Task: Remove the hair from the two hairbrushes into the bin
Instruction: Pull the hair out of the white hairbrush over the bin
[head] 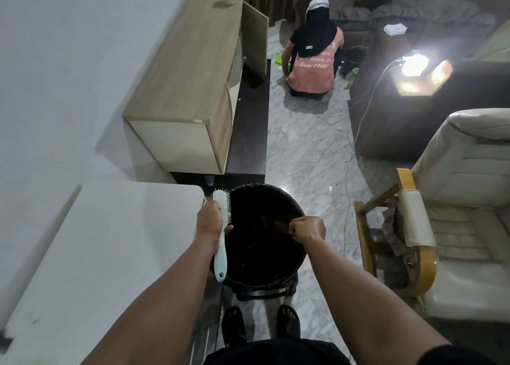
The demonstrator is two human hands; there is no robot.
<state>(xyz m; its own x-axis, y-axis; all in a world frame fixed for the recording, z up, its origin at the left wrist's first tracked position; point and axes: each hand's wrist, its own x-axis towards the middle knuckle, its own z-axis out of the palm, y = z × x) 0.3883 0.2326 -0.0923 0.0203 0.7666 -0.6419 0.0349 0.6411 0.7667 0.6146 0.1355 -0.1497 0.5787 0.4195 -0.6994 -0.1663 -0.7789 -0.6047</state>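
A pale blue-white hairbrush [221, 221] stands nearly upright at the left rim of the black bin [299, 213], bristles facing right over the opening. My left hand [211, 222] grips it around the middle, the handle hanging below. Above the bin's right side, my right hand [307, 228] pinches a dark brown clump of hair [280, 224] between curled fingers. The bin is lined with a black bag and its inside is dark. Only one hairbrush is in view.
A white table [110, 254] lies to my left, touching the bin's side. A wooden cabinet [187, 88] stands beyond it. An armchair with wooden arms [430, 226] sits on the right. A person [313, 58] crouches on the marble floor farther back.
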